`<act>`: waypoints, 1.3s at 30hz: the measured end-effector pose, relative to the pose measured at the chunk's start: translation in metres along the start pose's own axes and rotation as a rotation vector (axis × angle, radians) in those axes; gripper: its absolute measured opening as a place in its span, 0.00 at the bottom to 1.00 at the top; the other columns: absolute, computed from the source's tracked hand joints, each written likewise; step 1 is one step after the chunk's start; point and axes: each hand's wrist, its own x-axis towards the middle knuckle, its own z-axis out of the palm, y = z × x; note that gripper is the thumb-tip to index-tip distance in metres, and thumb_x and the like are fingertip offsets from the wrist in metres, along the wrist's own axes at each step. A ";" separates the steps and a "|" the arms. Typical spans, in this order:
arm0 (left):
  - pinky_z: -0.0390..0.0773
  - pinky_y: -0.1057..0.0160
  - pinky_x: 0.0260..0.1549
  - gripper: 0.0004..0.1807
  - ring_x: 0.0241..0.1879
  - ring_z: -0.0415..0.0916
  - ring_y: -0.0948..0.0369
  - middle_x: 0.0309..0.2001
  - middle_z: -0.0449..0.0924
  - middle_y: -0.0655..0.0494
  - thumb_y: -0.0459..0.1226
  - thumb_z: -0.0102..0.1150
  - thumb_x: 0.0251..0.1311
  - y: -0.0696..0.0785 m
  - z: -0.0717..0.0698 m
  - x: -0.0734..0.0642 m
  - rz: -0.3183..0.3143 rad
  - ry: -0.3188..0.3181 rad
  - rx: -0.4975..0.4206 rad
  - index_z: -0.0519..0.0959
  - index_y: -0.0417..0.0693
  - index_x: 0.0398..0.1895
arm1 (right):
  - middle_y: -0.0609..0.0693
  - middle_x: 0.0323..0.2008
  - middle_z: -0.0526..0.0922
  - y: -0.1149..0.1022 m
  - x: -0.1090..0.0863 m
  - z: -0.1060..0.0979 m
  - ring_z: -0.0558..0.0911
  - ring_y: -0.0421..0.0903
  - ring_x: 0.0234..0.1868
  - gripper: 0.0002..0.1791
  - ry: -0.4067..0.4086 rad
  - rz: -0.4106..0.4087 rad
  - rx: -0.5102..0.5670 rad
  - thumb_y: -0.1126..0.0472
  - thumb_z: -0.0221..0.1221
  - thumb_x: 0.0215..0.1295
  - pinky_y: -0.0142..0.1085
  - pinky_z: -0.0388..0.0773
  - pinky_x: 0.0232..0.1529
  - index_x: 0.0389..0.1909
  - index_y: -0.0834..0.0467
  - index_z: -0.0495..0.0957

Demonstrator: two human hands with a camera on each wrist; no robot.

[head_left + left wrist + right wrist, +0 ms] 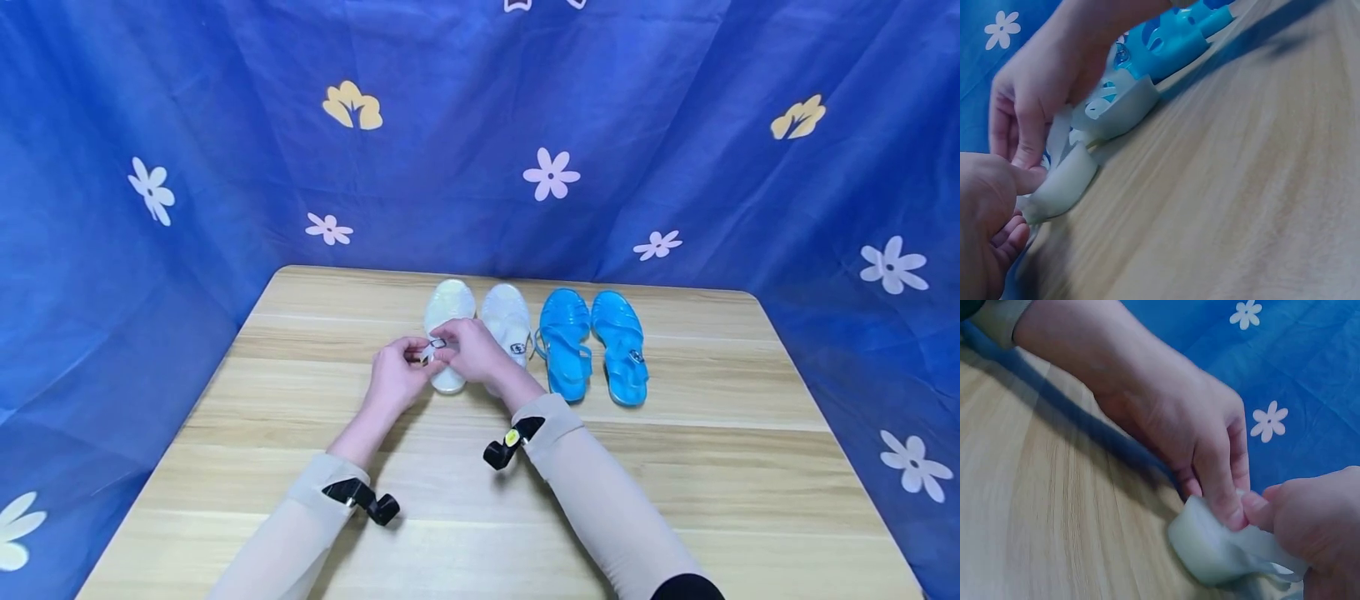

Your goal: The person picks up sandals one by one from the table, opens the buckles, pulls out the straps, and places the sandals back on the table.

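A translucent white jelly sandal (450,302) stands leftmost in a row on the table, its heel (1066,187) toward me. My left hand (397,372) pinches the sandal's strap near the buckle (437,343) from the left. From the right, my right hand (474,350) pinches the same strap, thumb and fingertips close to the left thumb. In the right wrist view my right hand (1172,419) is above the sandal's heel (1204,547), and the left hand (1329,519) meets it there. Fingers hide part of the strap and buckle.
Just right of the held sandal stands a second white sandal (504,304). Two blue sandals (564,317) (618,321) follow farther right. The wooden table (712,500) is backed by a blue curtain (450,192) with flower prints.
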 end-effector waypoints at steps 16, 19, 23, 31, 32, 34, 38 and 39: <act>0.85 0.60 0.42 0.18 0.44 0.84 0.50 0.49 0.85 0.36 0.37 0.63 0.75 0.007 -0.038 0.018 -0.157 -0.340 -0.172 0.81 0.28 0.56 | 0.46 0.42 0.81 0.010 0.002 0.002 0.79 0.43 0.46 0.15 0.016 -0.060 -0.085 0.70 0.70 0.66 0.33 0.77 0.54 0.54 0.61 0.87; 0.85 0.63 0.43 0.16 0.44 0.84 0.54 0.48 0.86 0.37 0.36 0.62 0.76 0.005 -0.037 0.021 -0.189 -0.345 -0.207 0.82 0.28 0.54 | 0.46 0.43 0.81 0.012 0.002 0.001 0.79 0.43 0.46 0.13 0.024 -0.062 -0.081 0.70 0.69 0.67 0.34 0.77 0.54 0.51 0.61 0.87; 0.85 0.64 0.44 0.15 0.42 0.83 0.57 0.45 0.86 0.40 0.34 0.64 0.74 0.003 -0.035 0.024 -0.194 -0.347 -0.223 0.83 0.29 0.53 | 0.47 0.43 0.82 0.014 0.001 0.003 0.81 0.44 0.47 0.11 0.033 -0.096 -0.087 0.70 0.68 0.68 0.33 0.78 0.55 0.50 0.61 0.86; 0.82 0.65 0.41 0.14 0.40 0.79 0.61 0.42 0.86 0.45 0.35 0.63 0.74 0.005 -0.032 0.028 -0.244 -0.348 -0.212 0.84 0.29 0.52 | 0.48 0.44 0.83 0.016 -0.001 0.005 0.81 0.44 0.47 0.10 0.058 -0.129 -0.134 0.68 0.67 0.71 0.33 0.78 0.54 0.50 0.60 0.86; 0.82 0.65 0.41 0.14 0.39 0.78 0.61 0.41 0.85 0.47 0.35 0.62 0.74 0.005 -0.032 0.028 -0.253 -0.348 -0.215 0.84 0.29 0.52 | 0.48 0.44 0.83 0.016 -0.001 0.005 0.81 0.44 0.47 0.10 0.060 -0.128 -0.131 0.68 0.67 0.71 0.33 0.78 0.54 0.50 0.60 0.86; 0.81 0.65 0.40 0.14 0.39 0.77 0.61 0.40 0.84 0.48 0.34 0.62 0.74 0.007 -0.030 0.029 -0.262 -0.350 -0.223 0.84 0.29 0.52 | 0.48 0.45 0.83 0.016 -0.001 0.005 0.81 0.43 0.47 0.10 0.061 -0.130 -0.121 0.68 0.67 0.71 0.32 0.78 0.54 0.51 0.60 0.86; 0.81 0.65 0.41 0.13 0.40 0.77 0.61 0.39 0.83 0.51 0.33 0.61 0.73 0.009 -0.028 0.030 -0.271 -0.342 -0.222 0.84 0.29 0.51 | 0.48 0.44 0.83 0.016 -0.001 0.005 0.81 0.43 0.46 0.10 0.067 -0.141 -0.092 0.69 0.66 0.71 0.31 0.78 0.53 0.51 0.61 0.86; 0.81 0.64 0.40 0.13 0.39 0.76 0.61 0.39 0.83 0.51 0.33 0.61 0.73 0.010 -0.028 0.029 -0.267 -0.342 -0.214 0.84 0.29 0.51 | 0.48 0.44 0.83 0.017 -0.001 0.005 0.81 0.43 0.46 0.10 0.070 -0.144 -0.087 0.69 0.66 0.71 0.31 0.78 0.53 0.50 0.61 0.86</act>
